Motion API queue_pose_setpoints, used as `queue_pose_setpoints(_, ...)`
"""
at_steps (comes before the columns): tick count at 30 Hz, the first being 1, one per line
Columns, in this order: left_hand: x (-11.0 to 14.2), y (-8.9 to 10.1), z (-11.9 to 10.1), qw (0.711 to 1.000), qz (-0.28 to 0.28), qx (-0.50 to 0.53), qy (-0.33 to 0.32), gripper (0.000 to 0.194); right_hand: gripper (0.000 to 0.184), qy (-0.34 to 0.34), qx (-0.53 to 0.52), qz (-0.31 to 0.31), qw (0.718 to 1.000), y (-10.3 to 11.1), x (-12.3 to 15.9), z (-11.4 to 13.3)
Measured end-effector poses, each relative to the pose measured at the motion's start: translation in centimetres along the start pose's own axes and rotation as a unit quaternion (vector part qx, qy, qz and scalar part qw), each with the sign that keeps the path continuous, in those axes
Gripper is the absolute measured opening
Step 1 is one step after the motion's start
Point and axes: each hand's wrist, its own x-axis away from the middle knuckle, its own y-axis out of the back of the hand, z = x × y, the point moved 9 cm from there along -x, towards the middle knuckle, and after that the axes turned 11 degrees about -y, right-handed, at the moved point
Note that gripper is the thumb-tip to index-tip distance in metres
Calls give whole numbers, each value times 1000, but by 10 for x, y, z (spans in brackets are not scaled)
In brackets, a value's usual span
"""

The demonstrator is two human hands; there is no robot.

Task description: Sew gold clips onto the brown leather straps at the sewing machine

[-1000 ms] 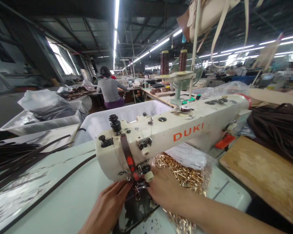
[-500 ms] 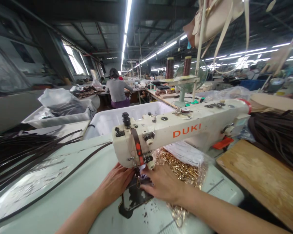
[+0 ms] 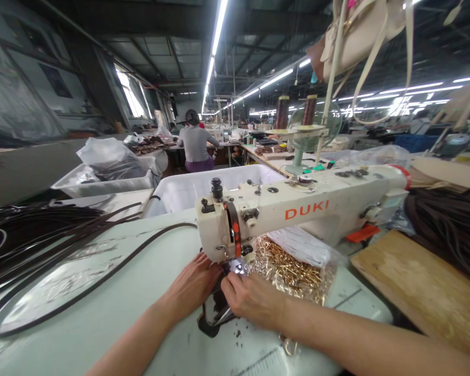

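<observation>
Under sewing machine, both hands pinch dark strap.

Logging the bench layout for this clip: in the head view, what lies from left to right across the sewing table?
Dark straps → left hand → right hand → bag of gold hardware → wooden board.

The needle area under the head of the sewing machine is hidden behind my left hand and right hand, so I cannot tell what my fingers pinch. The hanging bag is cut off at the top edge. The coiled straps run off the right edge.
</observation>
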Motion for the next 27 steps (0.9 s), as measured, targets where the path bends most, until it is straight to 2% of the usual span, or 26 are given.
queue_pose_setpoints(2,2,4,0,1000,-10,-8,10,24,23,-34,-3,4,999,-3,3,-14)
queue_pose_setpoints(5,10,7,5,997,-20,-13,66,26,24,-119,-38,41,991,-12,7,-45)
queue_pose_setpoints(8,19,3,14,989,-32,19,143,25,9,-230,-122,54,964,-18,10,-80)
queue_pose_setpoints(10,24,-1,20,980,-47,49,188,22,8,-266,-197,36,943,-18,10,-92)
queue_pose_setpoints(12,26,-4,24,972,-62,64,216,20,15,-273,-251,29,928,-19,8,-97)
queue_pose_setpoints(15,26,-6,28,969,-73,54,229,19,21,-286,-275,49,917,-26,6,-97)
queue_pose_setpoints(23,25,-17,31,975,-53,46,209,24,12,-290,-297,36,909,-32,5,-93)
queue_pose_setpoints(27,27,-24,38,965,-30,75,249,28,14,-289,-299,35,909,-36,5,-92)
